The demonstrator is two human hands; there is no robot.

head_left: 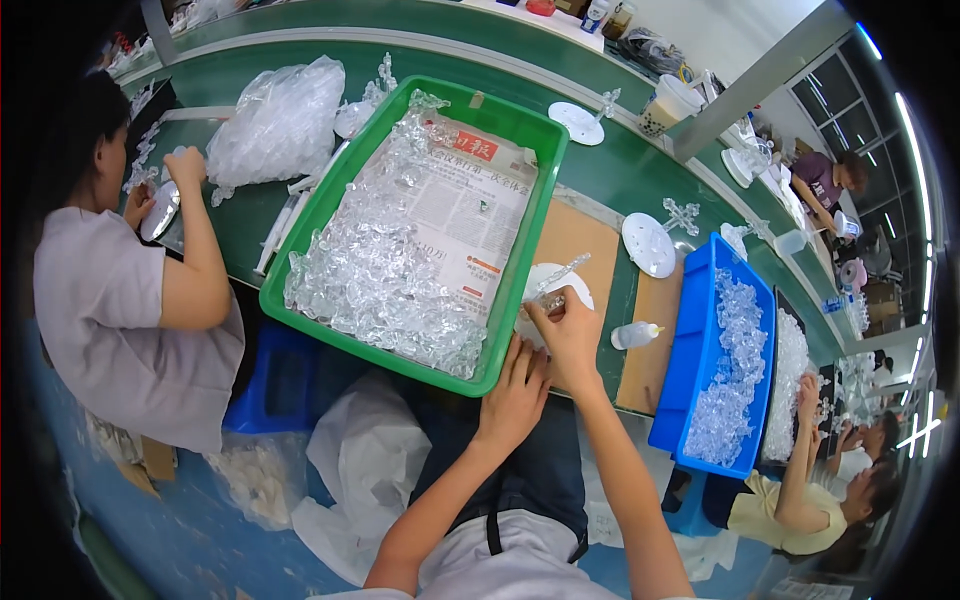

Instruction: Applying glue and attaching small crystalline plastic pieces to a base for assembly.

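In front of me a round white disc (548,283) lies on a brown board, with a clear ornate plastic piece (572,266) over it. My right hand (572,340) is closed in a pinch on a clear plastic piece at the disc; the fingers partly cover it. My left hand (517,400) lies with its fingers stretched out at the disc's near edge; whether the fingertips touch the disc I cannot tell. Left of my hands, a green tray (553,160) lined with newspaper holds a heap of clear plastic pieces (385,285).
A small squeeze bottle (636,335) and a blue bin (672,400) of clear pieces are on my right. Farther back lie white discs (648,245) with clear crosses. A plastic bag (285,115) sits at left, beside a seated co-worker (130,290). Another co-worker (800,510) sits at right.
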